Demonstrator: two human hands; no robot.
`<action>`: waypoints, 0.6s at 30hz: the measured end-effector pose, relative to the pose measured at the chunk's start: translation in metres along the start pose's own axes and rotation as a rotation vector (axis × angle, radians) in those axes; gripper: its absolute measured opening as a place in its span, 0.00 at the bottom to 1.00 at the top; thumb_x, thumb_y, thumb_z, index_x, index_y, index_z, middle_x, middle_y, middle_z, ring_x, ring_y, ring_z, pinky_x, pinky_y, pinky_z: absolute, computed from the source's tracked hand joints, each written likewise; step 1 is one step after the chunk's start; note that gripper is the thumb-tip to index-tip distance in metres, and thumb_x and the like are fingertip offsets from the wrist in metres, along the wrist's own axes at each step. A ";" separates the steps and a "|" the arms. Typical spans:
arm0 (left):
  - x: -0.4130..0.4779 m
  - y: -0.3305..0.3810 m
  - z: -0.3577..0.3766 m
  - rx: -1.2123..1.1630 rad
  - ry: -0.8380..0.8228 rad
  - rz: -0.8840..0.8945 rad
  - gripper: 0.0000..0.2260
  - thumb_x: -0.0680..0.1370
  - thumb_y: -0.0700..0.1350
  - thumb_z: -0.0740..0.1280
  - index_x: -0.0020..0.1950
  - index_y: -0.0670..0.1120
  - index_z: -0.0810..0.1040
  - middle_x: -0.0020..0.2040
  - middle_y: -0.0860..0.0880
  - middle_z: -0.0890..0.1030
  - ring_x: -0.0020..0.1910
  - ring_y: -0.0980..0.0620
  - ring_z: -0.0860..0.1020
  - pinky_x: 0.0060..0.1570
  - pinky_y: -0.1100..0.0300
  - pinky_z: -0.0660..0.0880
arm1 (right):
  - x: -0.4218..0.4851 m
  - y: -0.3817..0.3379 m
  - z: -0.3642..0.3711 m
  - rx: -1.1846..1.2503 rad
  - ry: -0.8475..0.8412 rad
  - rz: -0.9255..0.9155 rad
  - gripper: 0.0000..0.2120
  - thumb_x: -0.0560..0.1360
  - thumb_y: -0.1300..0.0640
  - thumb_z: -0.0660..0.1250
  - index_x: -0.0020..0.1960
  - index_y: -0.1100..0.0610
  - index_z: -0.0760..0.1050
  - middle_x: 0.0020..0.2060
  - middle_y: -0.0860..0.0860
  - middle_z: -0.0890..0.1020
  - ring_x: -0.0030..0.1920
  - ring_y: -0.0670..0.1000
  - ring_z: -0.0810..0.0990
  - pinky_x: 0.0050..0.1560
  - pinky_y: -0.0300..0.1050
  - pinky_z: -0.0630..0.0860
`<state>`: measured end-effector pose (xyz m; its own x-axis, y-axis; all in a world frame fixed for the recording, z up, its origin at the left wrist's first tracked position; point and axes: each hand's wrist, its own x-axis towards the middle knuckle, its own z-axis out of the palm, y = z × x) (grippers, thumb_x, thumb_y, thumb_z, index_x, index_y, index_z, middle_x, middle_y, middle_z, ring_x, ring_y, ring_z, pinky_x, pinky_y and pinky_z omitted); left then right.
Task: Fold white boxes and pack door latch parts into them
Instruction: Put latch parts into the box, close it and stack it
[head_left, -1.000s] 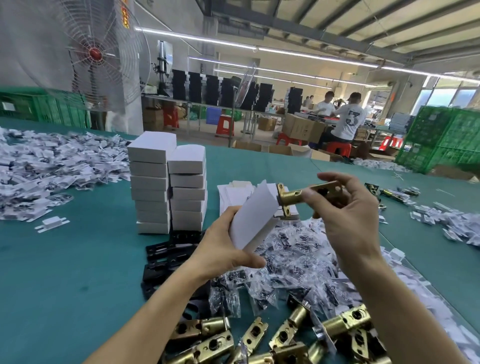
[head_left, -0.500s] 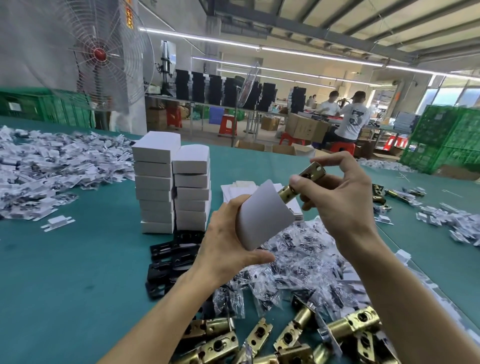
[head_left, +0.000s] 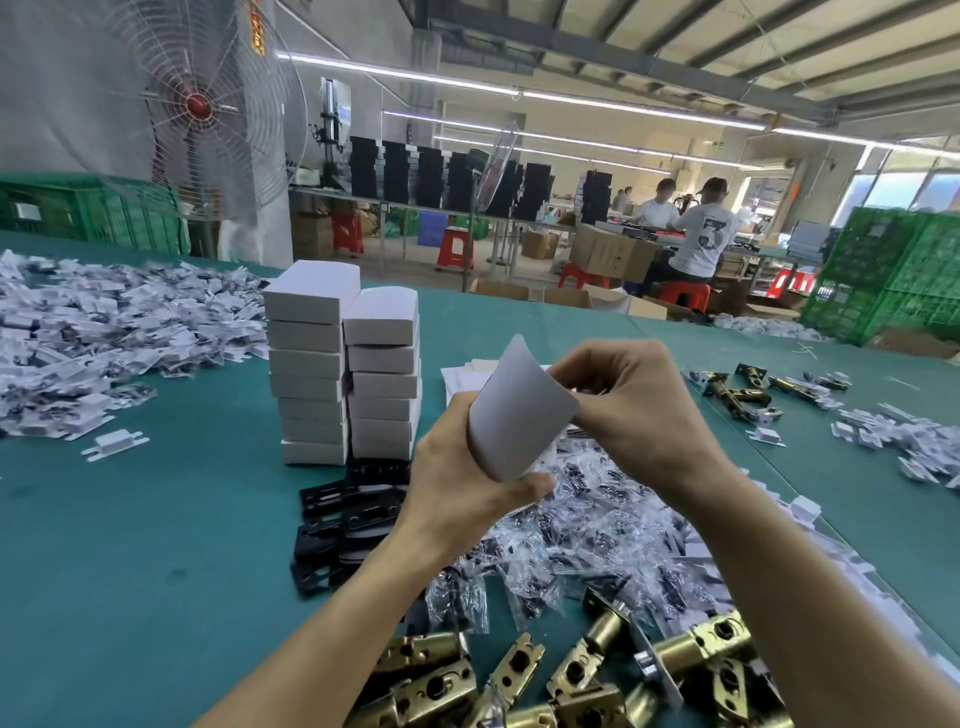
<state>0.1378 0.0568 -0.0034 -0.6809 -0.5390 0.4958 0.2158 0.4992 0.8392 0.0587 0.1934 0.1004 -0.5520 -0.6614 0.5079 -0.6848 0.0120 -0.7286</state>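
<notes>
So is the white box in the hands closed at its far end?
Cannot tell. The left hand holds the white box tilted; the right hand covers its far end.

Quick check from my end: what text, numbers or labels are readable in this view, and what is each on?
"3": large dark numeral on the back of the white T-shirt of the seated person in the cap, far right.
Red sign with yellow characters on the pillar behind the fan: too blurred to read.
Dark print on the cardboard carton beside that person: too small to read.
White box held in the hands, and the stacked white boxes: no print visible.
</notes>
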 end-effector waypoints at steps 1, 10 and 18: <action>-0.001 0.000 0.000 0.003 -0.003 -0.012 0.32 0.59 0.54 0.85 0.58 0.56 0.74 0.49 0.56 0.79 0.46 0.62 0.78 0.35 0.69 0.75 | 0.001 0.000 0.000 0.003 0.000 0.010 0.06 0.69 0.66 0.77 0.38 0.56 0.84 0.31 0.47 0.85 0.30 0.43 0.78 0.32 0.43 0.76; -0.004 0.018 -0.004 -0.313 -0.220 -0.161 0.37 0.59 0.56 0.80 0.64 0.57 0.68 0.52 0.51 0.80 0.47 0.57 0.81 0.41 0.63 0.78 | -0.010 0.015 -0.001 0.135 -0.001 0.202 0.07 0.81 0.54 0.63 0.56 0.48 0.79 0.49 0.52 0.84 0.44 0.45 0.81 0.41 0.36 0.76; -0.010 0.030 -0.014 -0.758 -0.621 -0.340 0.28 0.60 0.64 0.80 0.58 0.57 0.83 0.52 0.47 0.84 0.49 0.48 0.83 0.35 0.52 0.82 | -0.035 0.046 0.016 0.631 -0.135 0.370 0.28 0.75 0.39 0.58 0.64 0.57 0.77 0.53 0.63 0.80 0.48 0.55 0.78 0.51 0.50 0.73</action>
<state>0.1603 0.0677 0.0201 -0.9826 -0.0194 0.1845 0.1822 -0.2874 0.9403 0.0541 0.2052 0.0420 -0.6023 -0.7847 0.1467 -0.0397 -0.1540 -0.9873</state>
